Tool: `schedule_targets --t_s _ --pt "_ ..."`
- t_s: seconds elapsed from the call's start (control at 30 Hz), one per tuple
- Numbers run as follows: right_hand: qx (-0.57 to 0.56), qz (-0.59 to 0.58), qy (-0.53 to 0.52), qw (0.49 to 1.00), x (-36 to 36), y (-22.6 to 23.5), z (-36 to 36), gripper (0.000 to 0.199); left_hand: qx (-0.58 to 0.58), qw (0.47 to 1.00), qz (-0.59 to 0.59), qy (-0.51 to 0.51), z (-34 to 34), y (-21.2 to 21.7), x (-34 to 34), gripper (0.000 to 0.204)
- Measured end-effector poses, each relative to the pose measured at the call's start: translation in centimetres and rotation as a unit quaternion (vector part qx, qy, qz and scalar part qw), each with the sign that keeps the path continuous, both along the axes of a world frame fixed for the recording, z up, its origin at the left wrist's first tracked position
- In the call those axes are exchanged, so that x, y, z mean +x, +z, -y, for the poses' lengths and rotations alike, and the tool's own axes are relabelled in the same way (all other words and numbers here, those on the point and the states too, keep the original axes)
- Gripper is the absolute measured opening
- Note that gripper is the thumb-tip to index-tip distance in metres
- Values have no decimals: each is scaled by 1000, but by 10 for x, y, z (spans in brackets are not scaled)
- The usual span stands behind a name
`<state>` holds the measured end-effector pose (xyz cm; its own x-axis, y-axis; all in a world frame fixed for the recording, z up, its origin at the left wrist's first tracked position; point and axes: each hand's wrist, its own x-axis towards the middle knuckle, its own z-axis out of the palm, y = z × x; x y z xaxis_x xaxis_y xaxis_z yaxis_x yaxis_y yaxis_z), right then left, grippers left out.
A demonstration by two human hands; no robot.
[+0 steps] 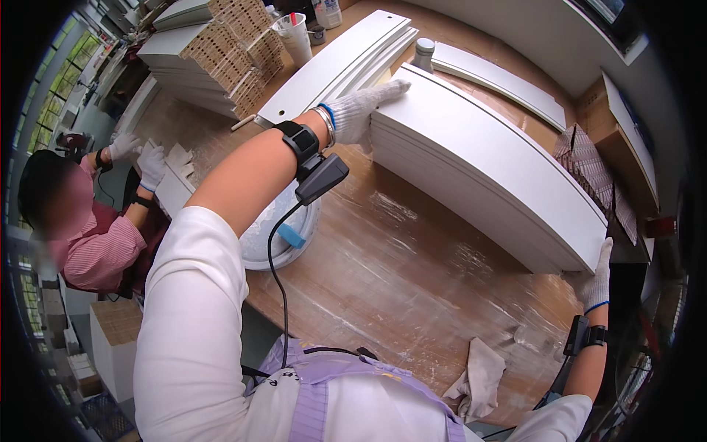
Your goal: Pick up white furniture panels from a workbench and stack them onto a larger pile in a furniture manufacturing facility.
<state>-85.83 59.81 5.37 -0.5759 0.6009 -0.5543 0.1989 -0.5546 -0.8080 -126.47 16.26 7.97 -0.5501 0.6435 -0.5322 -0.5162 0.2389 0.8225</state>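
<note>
While the wooden table (412,272) fills the middle of the frame, the biggest thing on it is the stack of white panels (486,162), lying right of centre with its long axis running from the upper middle down to the lower right. I've got one gloved hand at each end of it. My left hand (361,110), upper middle of the frame, lies flat with fingers spread over the top corner and side of the far end, pressing, not curled round anything. My right hand (598,278), lower right, sits against the near end face; its fingers look cupped on the edge, but I cannot tell how firm the hold is. So the stack lies between my hands, neither clearly nearer. More white panels (346,62) lie above it, upper centre. A white basin (258,250) with a blue tool sits left of centre, partly behind my left forearm. A rag (479,379) lies at the lower middle near the table edge. At far left a co-worker's gloved hands (140,158) hold small white pieces.
</note>
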Motion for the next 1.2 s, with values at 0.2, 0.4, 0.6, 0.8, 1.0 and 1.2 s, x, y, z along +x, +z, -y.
schedule_targets --t_s 0.2,0.4,0.6,0.8,1.0,1.2 --pt "-31 -26 0 999 -1 -7 -4 91 31 999 -17 -15 1 -4 4 89" --pt "116 250 -7 961 6 3 -34 95 -128 967 -221 -11 9 8 8 94" --pt "296 70 -133 943 43 67 -21 84 13 911 -410 42 119 28 39 98" --pt "234 -144 220 936 45 86 160 69 110 986 -119 37 270 12 153 80" --pt "136 -58 368 918 30 23 442 52 -280 891 -358 14 440 0 307 53" --pt "26 29 529 848 11 -4 641 46 -315 906 -180 216 625 -8 477 65"
